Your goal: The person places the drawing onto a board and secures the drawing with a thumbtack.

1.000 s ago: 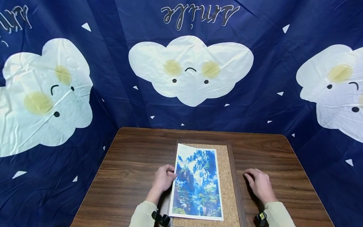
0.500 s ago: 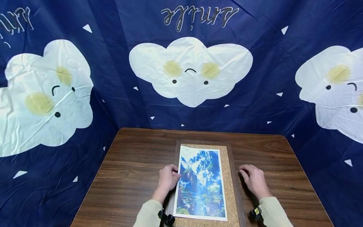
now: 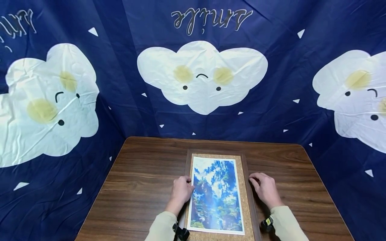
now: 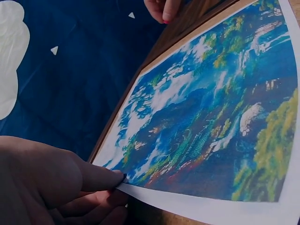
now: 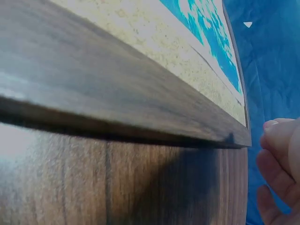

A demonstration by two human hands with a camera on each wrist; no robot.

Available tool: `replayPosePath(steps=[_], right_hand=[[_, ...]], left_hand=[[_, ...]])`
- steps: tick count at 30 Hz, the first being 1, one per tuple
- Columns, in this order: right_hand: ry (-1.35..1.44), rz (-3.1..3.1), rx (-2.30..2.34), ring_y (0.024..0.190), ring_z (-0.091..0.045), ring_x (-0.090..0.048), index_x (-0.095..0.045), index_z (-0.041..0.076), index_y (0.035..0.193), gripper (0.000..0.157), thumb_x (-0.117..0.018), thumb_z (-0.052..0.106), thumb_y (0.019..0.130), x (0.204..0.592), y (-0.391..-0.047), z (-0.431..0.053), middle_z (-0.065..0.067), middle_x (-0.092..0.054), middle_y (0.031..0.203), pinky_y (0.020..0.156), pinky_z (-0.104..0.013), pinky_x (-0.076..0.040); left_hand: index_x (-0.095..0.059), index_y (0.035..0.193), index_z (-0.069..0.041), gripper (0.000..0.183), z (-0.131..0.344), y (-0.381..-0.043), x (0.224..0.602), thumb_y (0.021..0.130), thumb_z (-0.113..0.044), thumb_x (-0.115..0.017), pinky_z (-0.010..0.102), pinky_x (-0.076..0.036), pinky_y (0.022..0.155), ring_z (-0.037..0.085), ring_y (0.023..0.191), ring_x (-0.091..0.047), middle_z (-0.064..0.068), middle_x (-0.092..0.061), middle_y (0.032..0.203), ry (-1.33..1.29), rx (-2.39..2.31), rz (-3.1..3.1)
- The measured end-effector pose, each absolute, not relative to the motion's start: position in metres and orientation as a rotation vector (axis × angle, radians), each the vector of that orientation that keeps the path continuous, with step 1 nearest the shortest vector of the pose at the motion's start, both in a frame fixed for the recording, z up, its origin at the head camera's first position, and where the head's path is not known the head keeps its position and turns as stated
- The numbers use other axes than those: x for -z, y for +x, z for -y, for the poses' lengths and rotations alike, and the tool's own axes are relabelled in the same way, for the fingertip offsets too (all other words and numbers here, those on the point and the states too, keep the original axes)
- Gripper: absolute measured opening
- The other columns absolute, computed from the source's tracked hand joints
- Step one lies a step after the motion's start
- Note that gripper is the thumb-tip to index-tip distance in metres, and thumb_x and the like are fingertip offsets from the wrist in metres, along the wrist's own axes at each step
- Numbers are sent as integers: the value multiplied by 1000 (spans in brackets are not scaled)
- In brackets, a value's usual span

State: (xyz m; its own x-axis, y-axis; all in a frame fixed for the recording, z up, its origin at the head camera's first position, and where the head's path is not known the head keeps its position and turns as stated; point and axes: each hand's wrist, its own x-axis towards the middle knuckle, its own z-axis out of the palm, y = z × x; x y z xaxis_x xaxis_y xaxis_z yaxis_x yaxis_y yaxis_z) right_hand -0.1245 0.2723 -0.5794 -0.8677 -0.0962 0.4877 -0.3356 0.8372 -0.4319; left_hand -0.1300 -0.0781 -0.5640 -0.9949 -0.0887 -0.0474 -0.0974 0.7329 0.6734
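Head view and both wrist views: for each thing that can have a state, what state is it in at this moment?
Blue landscape print on white paper: lying on the cork, left edge lifted a little.
Dark wooden frame with cork backing: flat on the table, cork exposed around the print.
Left hand: grip pinching the print's left edge.
Right hand: fingers loosely curled, holding nothing, resting at the frame's right rail.
Brown wood-grain table: bearing the frame.
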Motion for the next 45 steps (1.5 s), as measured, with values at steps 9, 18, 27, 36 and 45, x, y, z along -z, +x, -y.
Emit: replayPosePath(steps=[9, 18, 27, 36, 45], right_hand=[[294, 2613, -760, 87, -28, -75, -78, 6, 98, 9, -80, 1, 90, 575, -130, -265, -10, -76, 96, 76, -50, -60], [300, 2624, -763, 86, -28, -74, -78, 5, 99, 8, -80, 2, 91, 572, -137, -259, -9, -75, 94, 77, -50, -60], [324, 2624, -793, 85, -27, -73, -78, 6, 98, 8, -80, 2, 91, 572, -147, -248, -7, -74, 93, 76, -50, -59], [289, 2690, -896, 90, -27, -72, -79, 5, 103, 9, -78, 6, 94, 567, -162, -231, -8, -75, 98, 83, -51, -59], [296, 2706, -995, 89, -24, -71, -79, 6, 102, 7, -76, 5, 96, 570, -174, -212, -7, -76, 101, 82, -49, -59]], left_hand=[[-79, 104, -1, 27, 75, -131, 566, 81, -10, -89, 45, -58, 72, 31, 80, -72, 11, -74, 83, -95, -1068, -3006], [-79, 101, -4, 24, 72, -131, 566, 80, -11, -89, 47, -58, 71, 33, 79, -72, 11, -73, 81, -71, -1034, -3045], [-80, 107, -5, 28, 71, -130, 565, 81, -12, -90, 48, -59, 73, 36, 85, -74, 16, -77, 91, -36, -1010, -3051], [-81, 103, -7, 23, 69, -128, 565, 82, -13, -89, 48, -58, 70, 36, 83, -73, 17, -77, 92, -48, -962, -3053], [-82, 104, -8, 24, 69, -126, 567, 82, -13, -89, 49, -58, 69, 38, 83, -74, 18, -77, 93, -52, -951, -3047]])
